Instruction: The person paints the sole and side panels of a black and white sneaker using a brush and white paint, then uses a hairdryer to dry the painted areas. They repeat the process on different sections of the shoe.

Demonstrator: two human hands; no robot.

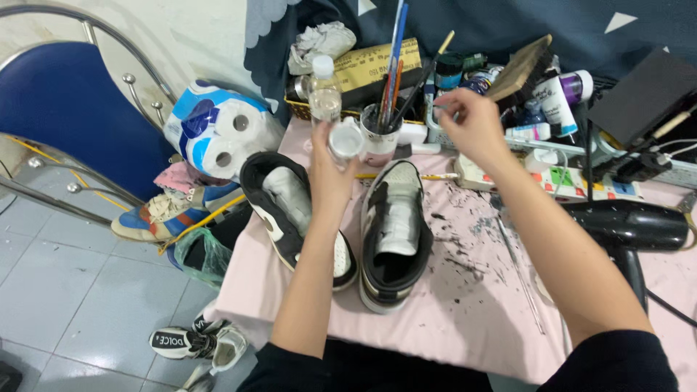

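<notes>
Two black-and-white sneakers, one on the left and one on the right, lie side by side on a pink-covered table. My left hand is raised above them and holds a small white jar with its round mouth toward me. My right hand reaches toward the back of the table, its fingers pinched near a basket of paint bottles. Whether it holds anything small I cannot tell. A cup of brushes stands between the two hands.
A clear plastic bottle, a yellow box and a crumpled rag sit at the back. A black hair dryer and a power strip lie at right. Toilet rolls, a blue chair and more shoes are at left. Black paint spots mark the cloth.
</notes>
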